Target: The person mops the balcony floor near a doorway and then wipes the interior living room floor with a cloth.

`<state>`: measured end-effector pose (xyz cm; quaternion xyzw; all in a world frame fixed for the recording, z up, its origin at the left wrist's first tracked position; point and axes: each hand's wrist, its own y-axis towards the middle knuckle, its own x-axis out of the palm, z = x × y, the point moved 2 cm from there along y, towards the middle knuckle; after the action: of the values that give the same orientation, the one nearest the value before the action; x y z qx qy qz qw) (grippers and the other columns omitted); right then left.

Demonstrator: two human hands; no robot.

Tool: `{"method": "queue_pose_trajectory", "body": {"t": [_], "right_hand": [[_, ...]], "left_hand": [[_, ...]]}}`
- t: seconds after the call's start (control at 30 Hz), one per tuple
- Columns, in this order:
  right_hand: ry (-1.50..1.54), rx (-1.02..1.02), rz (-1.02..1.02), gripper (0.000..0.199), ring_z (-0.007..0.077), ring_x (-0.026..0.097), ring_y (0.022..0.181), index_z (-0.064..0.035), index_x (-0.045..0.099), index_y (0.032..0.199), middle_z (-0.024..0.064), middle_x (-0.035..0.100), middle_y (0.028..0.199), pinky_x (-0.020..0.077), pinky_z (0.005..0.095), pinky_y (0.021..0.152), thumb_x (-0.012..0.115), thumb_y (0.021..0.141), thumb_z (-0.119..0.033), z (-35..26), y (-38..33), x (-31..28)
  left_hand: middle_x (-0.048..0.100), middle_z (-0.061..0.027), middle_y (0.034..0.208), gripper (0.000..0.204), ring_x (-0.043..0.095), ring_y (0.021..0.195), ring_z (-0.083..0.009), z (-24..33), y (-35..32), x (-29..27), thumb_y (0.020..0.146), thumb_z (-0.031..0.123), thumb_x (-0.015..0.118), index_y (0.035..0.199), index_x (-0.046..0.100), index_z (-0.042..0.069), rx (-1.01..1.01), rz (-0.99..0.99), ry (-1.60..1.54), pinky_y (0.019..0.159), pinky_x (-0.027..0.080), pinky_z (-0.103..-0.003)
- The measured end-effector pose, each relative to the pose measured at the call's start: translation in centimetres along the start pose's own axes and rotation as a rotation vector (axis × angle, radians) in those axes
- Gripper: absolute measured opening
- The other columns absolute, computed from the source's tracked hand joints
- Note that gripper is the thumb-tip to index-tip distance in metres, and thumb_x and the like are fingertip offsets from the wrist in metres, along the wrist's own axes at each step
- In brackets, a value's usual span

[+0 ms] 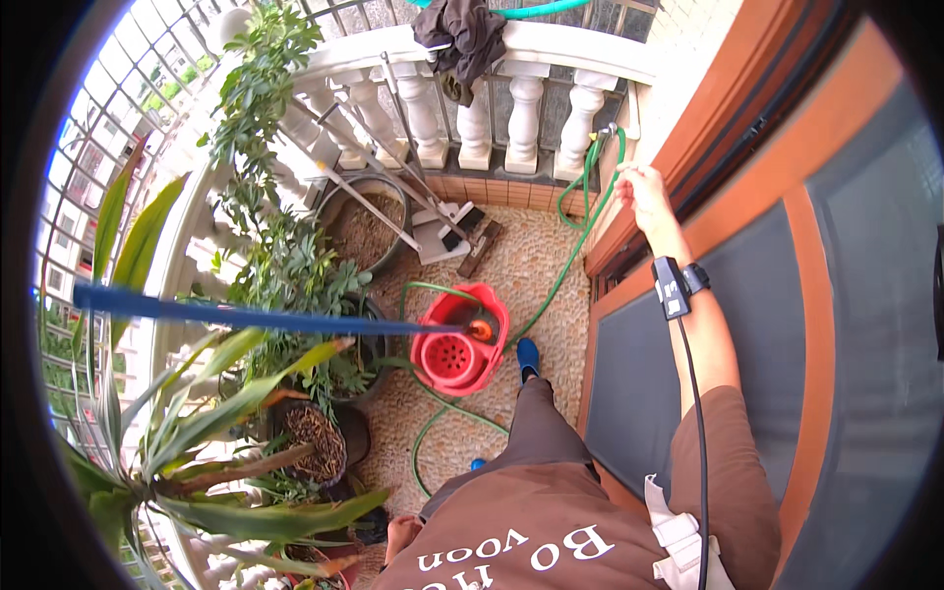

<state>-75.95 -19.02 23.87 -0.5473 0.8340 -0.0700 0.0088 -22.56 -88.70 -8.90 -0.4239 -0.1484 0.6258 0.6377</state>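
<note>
My right arm reaches out along the door side, and my right hand (pixel 644 194) is at the green hose (pixel 560 275) just below the tap (pixel 603 133). Its fingers are curled and look closed on the hose. Low in the picture my left hand (pixel 401 532) hangs beside my shirt, its fingers mostly hidden. Ahead of my feet stands a red mop bucket (pixel 499 313) with a perforated wringer basket (pixel 450 358). An orange piece (pixel 482 330) at the lower end of a blue pole (pixel 246 316) sits in the bucket. The pole leans out to the left.
Potted plants (pixel 251 197) and long leaves (pixel 211 433) line the left. A large pot (pixel 369 236), a dustpan (pixel 442 231) and long handles stand by the white balustrade (pixel 526 113), where dark cloth (pixel 462 39) hangs. A brown-framed door (pixel 811 324) borders the right. Hose loops cross the pebbled floor (pixel 472 467).
</note>
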Motion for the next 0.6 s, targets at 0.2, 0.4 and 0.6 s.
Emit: {"method": "queue_pose_trajectory", "body": {"t": [0.2, 0.4, 0.6], "right_hand": [[-0.082, 0.007, 0.281, 0.020, 0.0093, 0.054, 0.078, -0.0065, 0.055, 0.101, 0.0028, 0.058, 0.090, 0.0437, 0.0221, 0.061, 0.048, 0.083, -0.010, 3.4, 19.1, -3.4], [-0.071, 0.164, 0.245, 0.007, 0.0092, 0.044, 0.069, -0.0111, 0.048, 0.083, -0.0009, 0.042, 0.074, 0.0407, 0.0296, 0.065, 0.051, 0.078, -0.014, 13.2, 29.1, -6.9], [-0.078, 0.224, 0.318, 0.036, 0.0183, 0.050, 0.090, -0.0005, 0.046, 0.109, 0.0086, 0.051, 0.096, 0.0378, 0.0327, 0.080, 0.048, 0.074, -0.005, 19.5, 35.6, -6.4]], "left_hand": [[0.063, -0.0107, 0.071, 0.018, 0.061, 0.067, -0.0174, 2.9, -1.4, -0.1, 0.075, 0.010, 0.060, 0.085, 0.062, -0.004, -0.151, -0.089, 0.053, 0.059, 0.050, -0.027], [0.061, -0.0117, 0.078, 0.020, 0.061, 0.072, -0.0197, 19.5, -1.9, 1.7, 0.079, 0.012, 0.057, 0.092, 0.058, -0.003, -0.429, -0.023, -0.042, 0.062, 0.049, -0.031], [0.059, -0.0120, 0.085, 0.023, 0.059, 0.076, -0.0218, 25.8, 0.5, 3.7, 0.080, 0.015, 0.056, 0.097, 0.055, 0.000, -0.497, -0.010, -0.067, 0.066, 0.048, -0.034]]}}
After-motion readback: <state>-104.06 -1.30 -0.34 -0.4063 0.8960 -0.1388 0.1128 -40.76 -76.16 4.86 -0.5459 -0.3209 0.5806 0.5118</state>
